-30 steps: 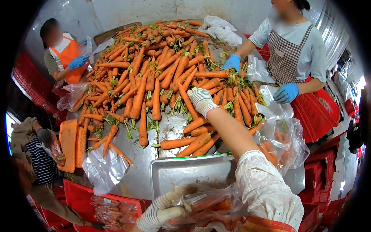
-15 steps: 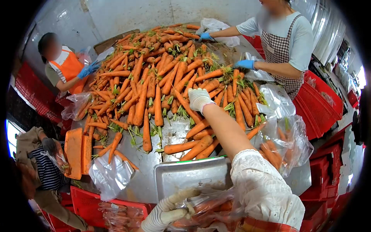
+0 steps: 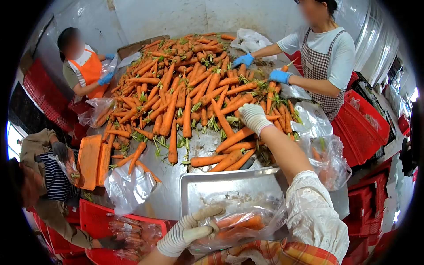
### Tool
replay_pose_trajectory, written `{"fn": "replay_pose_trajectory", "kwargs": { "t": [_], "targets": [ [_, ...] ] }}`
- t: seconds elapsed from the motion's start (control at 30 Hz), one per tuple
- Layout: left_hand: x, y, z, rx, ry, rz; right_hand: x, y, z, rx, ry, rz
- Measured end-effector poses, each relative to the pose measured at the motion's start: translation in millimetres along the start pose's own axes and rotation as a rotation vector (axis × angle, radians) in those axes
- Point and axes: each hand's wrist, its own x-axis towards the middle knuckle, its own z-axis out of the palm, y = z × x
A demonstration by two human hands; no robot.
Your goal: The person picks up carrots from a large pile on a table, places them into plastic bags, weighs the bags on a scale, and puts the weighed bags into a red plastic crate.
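My left hand (image 3: 187, 232), in a white striped glove, grips the near left side of a clear plastic bag (image 3: 269, 221), its fingers partly curled. Inside the bag lie several carrots (image 3: 240, 222). The bag rests over the near part of a metal tray (image 3: 187, 187). My right hand (image 3: 255, 118), gloved alike, is closed over a carrot (image 3: 273, 117) at the near right of the big carrot pile (image 3: 176, 97); its fingertips are hidden. Several loose carrots (image 3: 227, 161) lie between the pile and the tray.
A co-worker in a checked apron (image 3: 320, 57) handles carrots at the right. Another in an orange apron (image 3: 92, 73) holds a bag at the left. A third person (image 3: 37, 150) reaches toward a red crate (image 3: 95, 221) with bagged carrots. Plastic bags (image 3: 128, 187) and an orange box (image 3: 89, 159) flank the pile.
My right hand has moved right and slightly nearer, closing over a carrot. The bag at my left hand shows more fully over the tray. The right co-worker has lifted a carrot.
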Motion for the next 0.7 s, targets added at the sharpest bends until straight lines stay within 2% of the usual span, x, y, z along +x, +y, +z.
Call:
{"fn": "replay_pose_trajectory", "kwargs": {
  "t": [0.1,0.13,0.23,0.3,0.33,0.37,0.43,0.5,0.53,0.57,0.7],
  "targets": [
    [2,-12,-6,-0.004,-0.033,0.033,-16,11,-25,0.021,0.019,-0.043],
    [1,-10,-4,-0.003,-0.03,0.035,-13,15,-18,0.072,0.058,-0.054],
    [0,-4,0,0.073,-0.006,0.045,-18,3,-15,0.091,-0.026,-0.043],
    [0,-8,-3,0.016,-0.014,0.046,-10,-5,18,0.064,0.01,-0.069],
    [1,-10,-5,-0.019,-0.036,0.043,-13,-15,10,0.169,-0.13,0.005],
    [1,-12,-9,-0.054,-0.061,0.036,-10,-22,16,0.053,-0.07,0.027],
    [0,-15,-21,-0.088,-0.072,0.01,-2,-34,14,-0.041,-0.118,0.001],
    [1,-23,-36,0.006,-0.137,0.116,3,-43,16,-0.138,-0.172,-0.02],
    [0,-24,-36,-0.022,-0.062,0.214,5,-44,18,-0.156,-0.181,-0.052],
    [-1,-22,-41,-0.037,-0.052,0.22,8,-43,20,-0.176,-0.191,-0.084],
    [2,1,-90,0.114,0.416,0.167,-3,-45,1,-0.178,-0.266,-0.195]
  ]
}}
